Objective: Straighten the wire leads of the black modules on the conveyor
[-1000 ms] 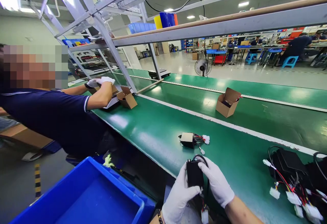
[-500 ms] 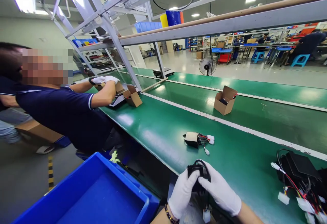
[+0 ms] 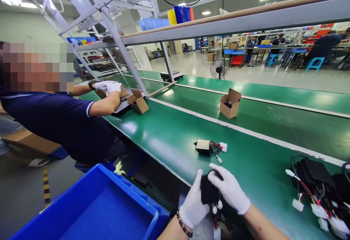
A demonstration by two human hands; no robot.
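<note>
Blue bin (image 3: 90, 211) is sitting left of our grip, its visible part bare. A co-worker's gloved hands (image 3: 108, 86) are working at a carton (image 3: 138, 102) far up-left. We are gripping a black module (image 3: 209, 190) low over the belt edge: left hand (image 3: 193, 205) is wrapping its side, right hand (image 3: 228, 190) is closing over its top and cable. One module with wires (image 3: 209, 147) is lying just beyond our grip, apparently finished. A pile of modules (image 3: 318, 187) is waiting right; we're judging most work remains.
</note>
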